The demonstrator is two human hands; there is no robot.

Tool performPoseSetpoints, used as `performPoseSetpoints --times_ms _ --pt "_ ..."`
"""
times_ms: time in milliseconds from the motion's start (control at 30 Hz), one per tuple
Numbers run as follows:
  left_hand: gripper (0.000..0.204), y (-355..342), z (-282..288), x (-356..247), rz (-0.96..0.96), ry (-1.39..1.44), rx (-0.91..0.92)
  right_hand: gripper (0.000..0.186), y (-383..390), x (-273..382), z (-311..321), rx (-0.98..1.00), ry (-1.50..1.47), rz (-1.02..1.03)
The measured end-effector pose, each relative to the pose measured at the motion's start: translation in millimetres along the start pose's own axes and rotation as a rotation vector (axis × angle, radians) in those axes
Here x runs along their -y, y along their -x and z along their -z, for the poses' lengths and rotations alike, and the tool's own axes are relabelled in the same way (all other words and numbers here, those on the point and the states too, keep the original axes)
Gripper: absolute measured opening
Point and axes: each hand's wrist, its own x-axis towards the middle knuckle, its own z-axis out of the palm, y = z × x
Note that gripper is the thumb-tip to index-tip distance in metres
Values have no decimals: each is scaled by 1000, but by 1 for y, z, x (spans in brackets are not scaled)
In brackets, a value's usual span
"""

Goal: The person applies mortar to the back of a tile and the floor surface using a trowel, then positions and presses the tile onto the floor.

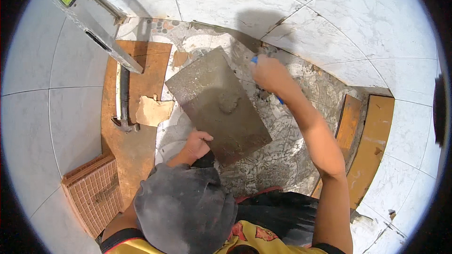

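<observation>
Seen from above, a person crouches in a tiled corner over a bare, mortar-streaked floor patch. The left hand (197, 145) has its fingers curled tight around the near edge of a flat board (218, 104), keeping it level so a small lump of mortar (229, 103) stays on top. The right hand (267, 74) reaches to the wall corner, fingers closed around a blue-handled tool (255, 59). A level (92, 23) leans at upper left; a hammer (123, 99) lies on cardboard nearby.

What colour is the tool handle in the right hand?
Blue, poking out above the right hand; head view.
</observation>
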Motion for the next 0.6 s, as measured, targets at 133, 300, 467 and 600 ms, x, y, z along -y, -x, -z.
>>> performPoseSetpoints --times_ms 133,300,467,600 --pt "66 0 -2 2 -53 -19 19 42 -26 30 -2 -3 -140 -9" --pt "64 2 8 5 -56 4 53 38 -20 26 -12 35 4 86" --pt "64 -2 9 3 14 5 0 37 -9 24 -35 -72 -209 -104" --pt "64 13 -5 3 -18 77 47 37 -38 34 -46 -40 -240 18"
